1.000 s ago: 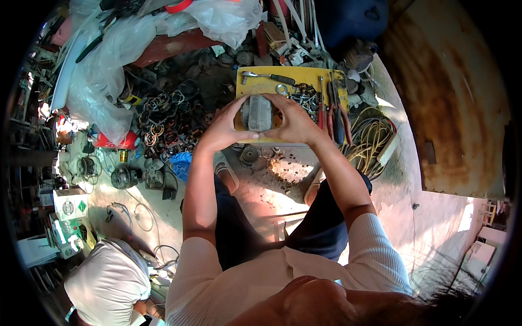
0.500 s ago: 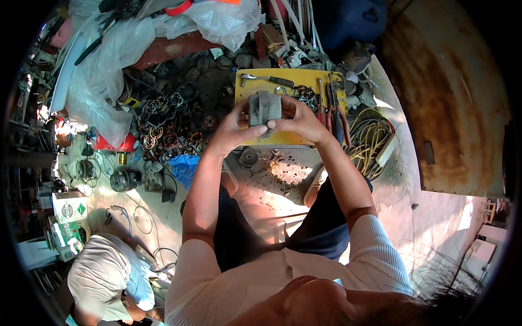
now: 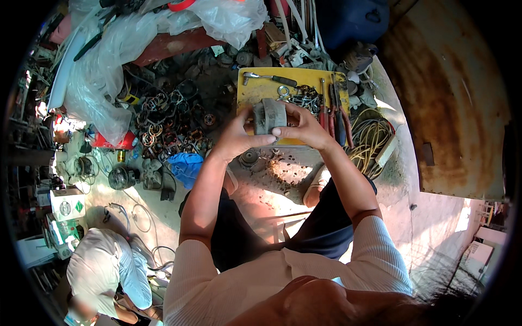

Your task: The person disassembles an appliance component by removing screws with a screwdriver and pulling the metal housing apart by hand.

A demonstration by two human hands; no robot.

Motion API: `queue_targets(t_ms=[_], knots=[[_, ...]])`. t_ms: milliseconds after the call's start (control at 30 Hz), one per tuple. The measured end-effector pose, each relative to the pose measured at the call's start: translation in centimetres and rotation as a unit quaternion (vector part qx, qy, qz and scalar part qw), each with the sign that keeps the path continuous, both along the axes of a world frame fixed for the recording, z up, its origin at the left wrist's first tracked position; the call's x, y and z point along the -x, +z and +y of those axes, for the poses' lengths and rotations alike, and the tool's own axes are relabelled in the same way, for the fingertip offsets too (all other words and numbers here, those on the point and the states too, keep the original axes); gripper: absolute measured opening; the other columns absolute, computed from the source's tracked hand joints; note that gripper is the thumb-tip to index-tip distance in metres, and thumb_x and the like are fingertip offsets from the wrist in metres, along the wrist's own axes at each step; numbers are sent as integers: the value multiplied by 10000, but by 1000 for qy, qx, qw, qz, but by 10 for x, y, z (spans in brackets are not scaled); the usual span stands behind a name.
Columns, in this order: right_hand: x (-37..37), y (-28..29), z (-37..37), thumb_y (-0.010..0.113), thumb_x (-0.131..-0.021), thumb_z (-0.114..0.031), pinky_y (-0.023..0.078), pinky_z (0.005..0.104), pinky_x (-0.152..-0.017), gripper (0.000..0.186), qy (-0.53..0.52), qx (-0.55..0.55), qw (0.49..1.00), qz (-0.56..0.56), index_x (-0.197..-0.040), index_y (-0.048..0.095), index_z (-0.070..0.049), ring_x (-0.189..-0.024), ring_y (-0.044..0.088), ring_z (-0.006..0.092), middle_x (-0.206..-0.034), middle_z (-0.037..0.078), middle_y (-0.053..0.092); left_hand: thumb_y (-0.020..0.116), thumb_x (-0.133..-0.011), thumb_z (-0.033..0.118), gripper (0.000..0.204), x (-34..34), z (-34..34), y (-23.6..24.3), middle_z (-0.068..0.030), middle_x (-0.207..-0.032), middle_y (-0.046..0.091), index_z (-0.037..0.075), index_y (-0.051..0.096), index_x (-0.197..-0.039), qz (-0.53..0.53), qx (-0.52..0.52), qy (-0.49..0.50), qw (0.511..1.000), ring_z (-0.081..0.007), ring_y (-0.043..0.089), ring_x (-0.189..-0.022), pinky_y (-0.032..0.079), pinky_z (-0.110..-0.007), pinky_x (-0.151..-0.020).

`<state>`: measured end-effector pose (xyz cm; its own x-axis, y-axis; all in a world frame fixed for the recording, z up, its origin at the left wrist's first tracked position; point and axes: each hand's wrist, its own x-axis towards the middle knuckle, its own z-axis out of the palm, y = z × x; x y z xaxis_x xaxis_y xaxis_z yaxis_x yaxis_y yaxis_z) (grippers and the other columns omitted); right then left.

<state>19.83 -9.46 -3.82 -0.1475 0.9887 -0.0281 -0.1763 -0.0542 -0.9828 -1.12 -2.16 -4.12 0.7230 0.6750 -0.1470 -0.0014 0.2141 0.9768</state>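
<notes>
Both my left hand [image 3: 239, 136] and my right hand [image 3: 307, 127] grip a grey, grimy metal housing [image 3: 269, 115] from either side, thumbs on its near side, over a yellow board [image 3: 253, 89]. On the board lie a ratchet [image 3: 282, 79] with a black handle at the far edge, a shiny metal ring [image 3: 283, 90], a pile of small metal parts [image 3: 307, 98] and, at the right, red-handled tools [image 3: 325, 117] beside darker long ones.
Tangled rings and wire [image 3: 174, 117] lie left, near a blue cloth [image 3: 185, 165]. Coiled cable [image 3: 359, 141] sits right, before a rusty sheet [image 3: 451, 108]. A plastic sheet [image 3: 92, 98] covers clutter. A bent-over person [image 3: 100, 271] works at lower left.
The housing has turned in my hands and come slightly toward me, then right. My thumbs now sit closer together on it. The person at lower left has bent further over.
</notes>
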Motion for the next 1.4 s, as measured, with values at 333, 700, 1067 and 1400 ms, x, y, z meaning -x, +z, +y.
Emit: queue_targets(t_ms=[333,700,1067,1400], knots=[[-6,0,2,826,-785,-160,430,329,-1029,770,12,-12,999,27,-1413,431,47,-1166,567,169,-1288,105,588,925,-626,222,950,-8,-8,8,-151,-1295,525,-43,406,-1376,-16,2,34,999,-241,574,-1171,464,-359,-991],[-6,13,1,845,-749,-186,392,342,-1057,841,-11,-25,999,-23,-1439,413,28,-1195,550,177,-1324,106,571,919,-628,221,939,-11,-11,10,-128,-1241,561,-32,418,-1380,-28,-25,61,997,-234,583,-1146,469,-355,-982],[-12,16,-2,849,-755,-177,371,342,-1084,851,9,-18,999,-24,-1440,397,48,-1237,526,180,-1355,116,550,911,-636,263,923,-11,-7,0,-125,-1249,547,-15,433,-1375,-50,-17,44,998,-229,581,-1142,473,-359,-977],[-16,15,-1,842,-754,-143,375,335,-1079,841,25,5,1000,13,-1440,395,50,-1233,532,179,-1354,119,554,904,-642,248,914,-13,-7,2,-130,-1268,547,-17,432,-1379,-53,-6,44,998,-229,585,-1145,475,-358,-979]])
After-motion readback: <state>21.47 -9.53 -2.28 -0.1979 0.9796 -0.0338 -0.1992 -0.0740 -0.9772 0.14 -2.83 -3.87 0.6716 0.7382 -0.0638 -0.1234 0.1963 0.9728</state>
